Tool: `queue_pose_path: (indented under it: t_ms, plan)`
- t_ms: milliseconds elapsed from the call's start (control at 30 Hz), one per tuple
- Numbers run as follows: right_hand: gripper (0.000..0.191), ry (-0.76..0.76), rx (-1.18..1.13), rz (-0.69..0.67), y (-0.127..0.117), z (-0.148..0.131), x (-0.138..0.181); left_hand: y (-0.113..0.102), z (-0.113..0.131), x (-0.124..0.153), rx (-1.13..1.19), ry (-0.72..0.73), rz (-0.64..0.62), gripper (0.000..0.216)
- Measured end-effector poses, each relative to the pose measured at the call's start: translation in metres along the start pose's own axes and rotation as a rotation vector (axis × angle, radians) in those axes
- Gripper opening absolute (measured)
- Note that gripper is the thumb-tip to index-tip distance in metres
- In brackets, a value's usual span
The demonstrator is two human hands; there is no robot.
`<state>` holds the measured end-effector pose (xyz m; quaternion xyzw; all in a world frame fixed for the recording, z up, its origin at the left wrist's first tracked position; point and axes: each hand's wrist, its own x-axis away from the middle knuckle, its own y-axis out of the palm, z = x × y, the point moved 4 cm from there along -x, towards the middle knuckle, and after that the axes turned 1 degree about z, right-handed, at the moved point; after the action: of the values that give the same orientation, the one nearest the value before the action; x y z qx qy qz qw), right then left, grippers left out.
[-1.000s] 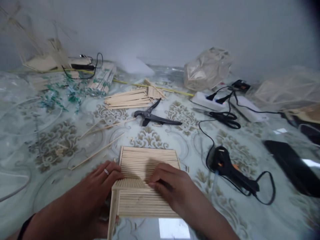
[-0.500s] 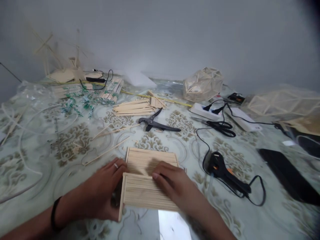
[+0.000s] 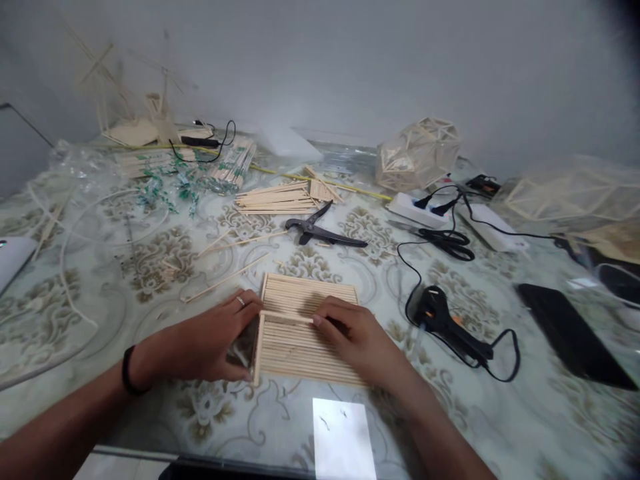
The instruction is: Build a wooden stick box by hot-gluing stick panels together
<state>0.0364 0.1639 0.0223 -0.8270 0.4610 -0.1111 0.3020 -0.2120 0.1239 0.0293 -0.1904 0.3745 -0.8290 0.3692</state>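
A small slatted wooden-stick structure (image 3: 305, 353) lies in front of me, its pale sticks laid side by side, with a raised strip along its middle. My left hand (image 3: 225, 340) wraps round its left end, thumb low at the near corner and fingers at the far side. My right hand (image 3: 357, 337) pinches the middle strip with thumb and fingertips, and covers the structure's right part. Behind the structure lie dark-handled pliers (image 3: 325, 233). To the right rests a black hot glue gun (image 3: 450, 330) with its cable.
A pile of loose sticks (image 3: 275, 199) and packs of wrapped sticks (image 3: 233, 163) lie farther back. On the right are a power strip (image 3: 417, 210), a black phone-like slab (image 3: 575, 337) and a stick-built polyhedral frame (image 3: 420, 157). A windmill-like stick model (image 3: 133, 130) stands back left.
The view has shifted, showing the table's near edge. The structure has tipped so its near panel appears lower and flatter, with both hands still on it.
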Motion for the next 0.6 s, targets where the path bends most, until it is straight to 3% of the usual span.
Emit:
queue_pose_path:
  t_ms: [300,600]
  plan:
    - [0.024,0.031,0.05,-0.093,0.0005,-0.0017,0.0092,-0.0008,0.0013,0.0005,-0.011,0.008,-0.008,0.06]
    - [0.023,0.024,0.038,-0.105,0.0,-0.0057,0.0102,-0.0008,0.0003,0.0013,-0.027,-0.018,-0.04,0.058]
